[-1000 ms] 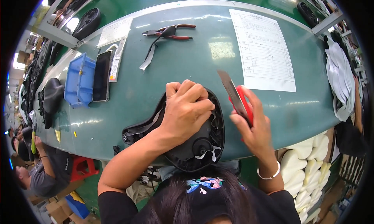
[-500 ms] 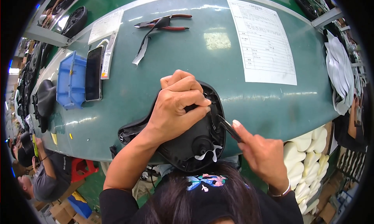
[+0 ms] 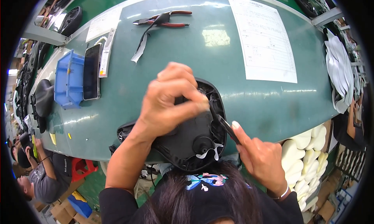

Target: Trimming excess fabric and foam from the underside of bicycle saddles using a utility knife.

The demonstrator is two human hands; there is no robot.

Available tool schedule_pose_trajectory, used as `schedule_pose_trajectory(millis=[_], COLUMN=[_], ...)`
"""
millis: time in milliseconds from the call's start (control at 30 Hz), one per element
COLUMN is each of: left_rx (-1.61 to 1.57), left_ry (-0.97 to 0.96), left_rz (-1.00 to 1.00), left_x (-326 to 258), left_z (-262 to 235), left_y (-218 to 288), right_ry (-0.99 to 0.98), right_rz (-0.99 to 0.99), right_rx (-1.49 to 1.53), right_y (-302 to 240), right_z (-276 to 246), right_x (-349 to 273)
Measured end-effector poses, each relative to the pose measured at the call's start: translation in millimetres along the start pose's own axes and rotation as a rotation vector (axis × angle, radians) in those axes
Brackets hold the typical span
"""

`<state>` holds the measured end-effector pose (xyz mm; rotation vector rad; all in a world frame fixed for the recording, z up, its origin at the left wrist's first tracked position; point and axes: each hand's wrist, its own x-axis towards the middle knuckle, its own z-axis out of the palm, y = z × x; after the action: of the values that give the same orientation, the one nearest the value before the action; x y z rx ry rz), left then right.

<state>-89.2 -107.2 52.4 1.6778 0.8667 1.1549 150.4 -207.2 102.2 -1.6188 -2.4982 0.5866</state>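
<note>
A black bicycle saddle (image 3: 187, 140) lies underside up at the table's near edge, its narrow nose pointing left and its wide end right. Over its far part is my left hand (image 3: 171, 103), slightly blurred, thumb and fingers pinched together; what they grip is hidden. My right hand (image 3: 259, 157) holds a slim black-handled knife (image 3: 230, 130) from the right, forefinger along it. The knife's tip reaches the saddle's right inner rim. A torn white scrap (image 3: 210, 152) clings beside a round black boss on the underside.
Red-handled cutting pliers (image 3: 167, 21) lie at the back with a black strip across them. A blue bin (image 3: 70, 80) and a phone (image 3: 92, 72) are at left, a printed sheet (image 3: 265, 41) at right. Cream foam pads (image 3: 304, 157) are piled lower right; a co-worker (image 3: 50, 173) sits lower left.
My left hand has lifted and shifted slightly left, still pinched. The knife has moved only slightly, staying at the saddle's right rim.
</note>
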Motion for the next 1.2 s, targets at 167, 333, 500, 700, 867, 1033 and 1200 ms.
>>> schedule_pose_trajectory(millis=[167,333,500,700,867,1033,1200], left_rx=[0.038,-0.095,-0.133,-0.521,0.044,1.03,-0.209], left_ry=[0.341,0.605,0.489,0.497,0.591,-0.299,-0.09], left_rz=[-0.046,-0.188,-0.337,-0.157,-0.114,-0.158,-0.146], left_x=[-2.2,-0.4,-60.7,-47.6,-44.6,-15.2,26.4], left_z=[-7.2,-22.0,1.0,-20.2,-74.5,-36.0,21.5], left_y=[4.0,3.9,42.1,50.7,89.7,56.1,30.9], right_ry=[-0.052,0.11,-0.067,-0.117,-0.108,-0.106,-0.028], right_rz=[0.055,-0.17,-0.504,-0.531,-0.299,-0.204,-0.248], right_rx=[-0.076,-0.359,-0.1,-0.527,-0.549,-0.469,-0.462], right_y=[-13.1,27.6,59.4,28.6,26.7,28.9,40.7], right_z=[-5.4,-25.0,-42.6,-50.0,-59.2,-55.0,-38.1], right_x=[-5.2,66.5,144.4,115.2,51.1,31.8,20.2])
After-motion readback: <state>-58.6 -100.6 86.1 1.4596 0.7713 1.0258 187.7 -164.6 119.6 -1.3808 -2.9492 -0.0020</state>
